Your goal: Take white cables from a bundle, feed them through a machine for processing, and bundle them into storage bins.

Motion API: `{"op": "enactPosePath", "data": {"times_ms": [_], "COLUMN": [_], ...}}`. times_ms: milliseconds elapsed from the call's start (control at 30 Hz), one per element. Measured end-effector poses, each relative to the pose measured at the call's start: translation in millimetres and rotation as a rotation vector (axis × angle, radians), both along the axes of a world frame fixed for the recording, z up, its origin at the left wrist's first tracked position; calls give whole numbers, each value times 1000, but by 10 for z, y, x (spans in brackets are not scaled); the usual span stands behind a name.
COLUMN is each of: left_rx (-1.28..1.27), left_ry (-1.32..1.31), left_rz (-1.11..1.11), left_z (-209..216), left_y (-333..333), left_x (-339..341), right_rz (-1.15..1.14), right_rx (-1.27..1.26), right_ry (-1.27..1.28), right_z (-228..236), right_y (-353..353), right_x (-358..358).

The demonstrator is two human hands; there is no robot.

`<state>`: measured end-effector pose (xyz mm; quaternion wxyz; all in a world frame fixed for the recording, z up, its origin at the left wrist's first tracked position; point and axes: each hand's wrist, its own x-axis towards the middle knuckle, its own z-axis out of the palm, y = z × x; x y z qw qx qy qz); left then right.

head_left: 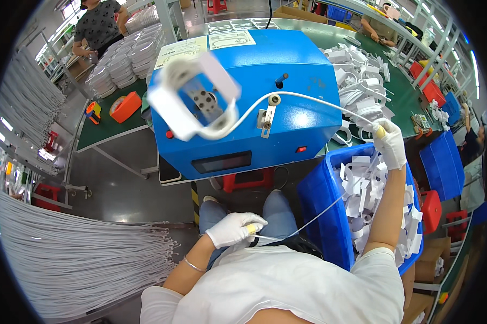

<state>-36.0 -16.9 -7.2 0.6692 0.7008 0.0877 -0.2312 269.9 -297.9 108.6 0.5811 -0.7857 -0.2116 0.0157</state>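
Observation:
A white cable [313, 99] runs from a blurred white coil [192, 97] on the front of a blue winding machine [302, 70], past a small guide roller [274, 99], to my right hand [389, 144]. That gloved hand is raised over the blue bin's far side, its fingers closed on the cable. A lower stretch of cable [318, 217] crosses the bin's rim to my left hand [235, 229]. Over my lap, my gloved left hand pinches this stretch. Yellow coverings show on fingers of both gloves.
A blue bin [321, 216] on my right holds white wrapped pieces; more white pieces [362, 81] pile on the green table [308, 29]. Long white cables [92, 259] hang in bundles at left. An orange tape roll [125, 107] and stacked clear trays [127, 56] sit left of the machine.

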Motion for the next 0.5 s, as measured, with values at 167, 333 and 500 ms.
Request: {"op": "enactPosePath", "data": {"times_ms": [167,333,500], "left_rx": [-1,-87,-87], "left_ry": [-67,132,-96], "left_rz": [14,24,34], "left_z": [-27,-146,-410], "left_y": [-7,-16,-73], "left_x": [-11,-20,10], "right_rz": [114,201,270], "right_rx": [-3,78,87], "right_ry": [72,126,211], "right_z": [-36,-18,113], "right_y": [300,535,708], "right_x": [-111,-197,-352]}}
